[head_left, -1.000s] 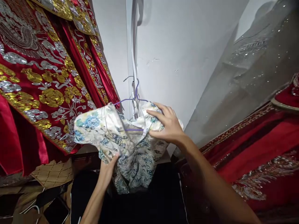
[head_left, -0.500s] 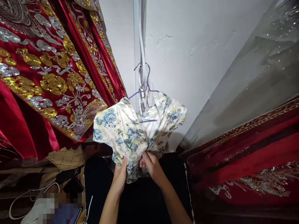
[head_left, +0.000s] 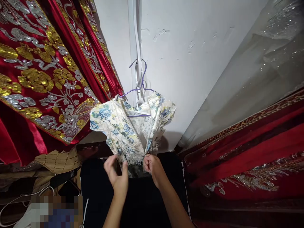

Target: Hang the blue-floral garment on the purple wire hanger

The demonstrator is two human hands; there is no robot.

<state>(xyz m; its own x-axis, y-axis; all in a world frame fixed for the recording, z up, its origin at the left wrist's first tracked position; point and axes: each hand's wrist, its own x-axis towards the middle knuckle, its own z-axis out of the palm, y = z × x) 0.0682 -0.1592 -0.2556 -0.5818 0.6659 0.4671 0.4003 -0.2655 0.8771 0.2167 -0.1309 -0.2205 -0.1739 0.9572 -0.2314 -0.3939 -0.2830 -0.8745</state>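
Floral garment (head_left: 129, 126), white w/ blue and green print, hangs on purple wire hanger (head_left: 140, 91). Hanger hook sits over white strap (head_left: 135, 41) running down the white wall (head_left: 190, 63), approx. centre of view. Fabric bunched, gathered downward to a narrow bundle at its lower end.

Right hand (head_left: 152, 164): grip closed in a fist on the gathered lower end of the garment, knuckles up, arm coming from bottom centre-right.

Left hand (head_left: 117, 175): grip open, fingers spread and half-curled, just beside the garment's lower left edge. Fingertips at or very near cloth; contact cannot be told. Holds nothing.

Surroundings: red embroidered cloth (head_left: 42, 79) w/ gold and silver flower motifs hangs at left, its edge close to the garment's left sleeve. Grey sheer fabric (head_left: 249, 79) w/ small sparkles hangs at right; below it red fabric w/ gold trim (head_left: 249, 148). Dark surface (head_left: 142, 202) under both hands. Tan quilted item (head_left: 59, 161) at lower left, w/ white cable (head_left: 14, 205) nearby. Blurred patch lower left, contents not readable.
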